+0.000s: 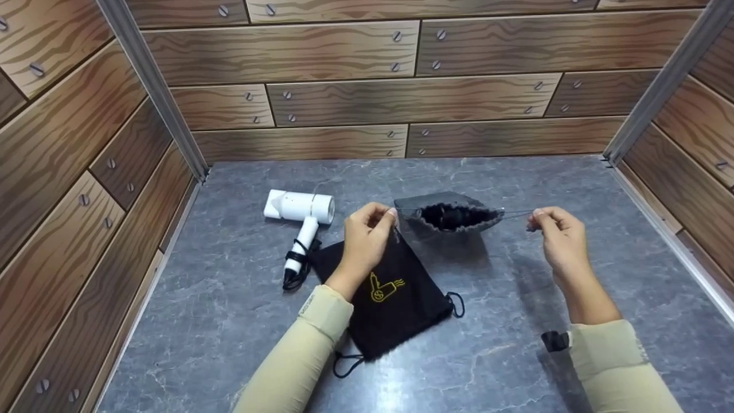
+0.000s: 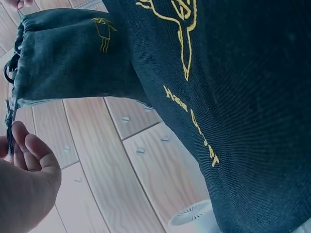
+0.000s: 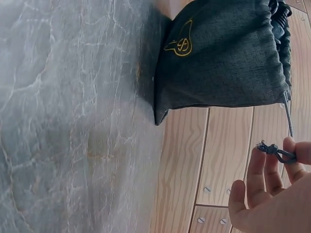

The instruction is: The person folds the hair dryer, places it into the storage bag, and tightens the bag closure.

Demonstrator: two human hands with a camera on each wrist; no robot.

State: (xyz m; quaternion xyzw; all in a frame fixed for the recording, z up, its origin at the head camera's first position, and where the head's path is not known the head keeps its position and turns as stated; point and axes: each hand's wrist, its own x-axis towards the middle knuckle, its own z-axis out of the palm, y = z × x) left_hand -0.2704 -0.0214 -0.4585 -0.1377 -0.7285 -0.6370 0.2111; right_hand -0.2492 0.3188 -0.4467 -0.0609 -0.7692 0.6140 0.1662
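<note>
Cream sleeves frame the lower edge of the head view as two bare hands hold a small grey drawstring pouch (image 1: 453, 215) in the air above a marbled grey bench (image 1: 516, 355), its mouth gaping toward the camera. At centre-left, the left hand (image 1: 364, 241) has thumb and forefinger curled in a pinch on the cord at the pouch's left end; the left wrist view shows its remaining fingers (image 2: 29, 150) loosely curled beside the cord. At centre-right, the right hand (image 1: 559, 238) pinches the knotted end of the drawstring (image 3: 274, 150) between thumb and fingertip, other fingers relaxed, the cord running taut to the gathered mouth.

Left of the hands, a white hair dryer (image 1: 301, 215) lies on its side, its black cable bundled at the handle. Beneath the left forearm a larger black drawstring bag (image 1: 390, 298) with a yellow emblem lies flat, loops of cord trailing at its corners. Wood-grain panels (image 1: 344, 103) wall the bench on three sides.

The grey pouch looks light and limp: soft woven cloth that sags and folds, with no stiffness of its own. Its thin cords seem the surest hold, being knotted against slipping; the hemmed rim of the mouth would also take a pinch.
</note>
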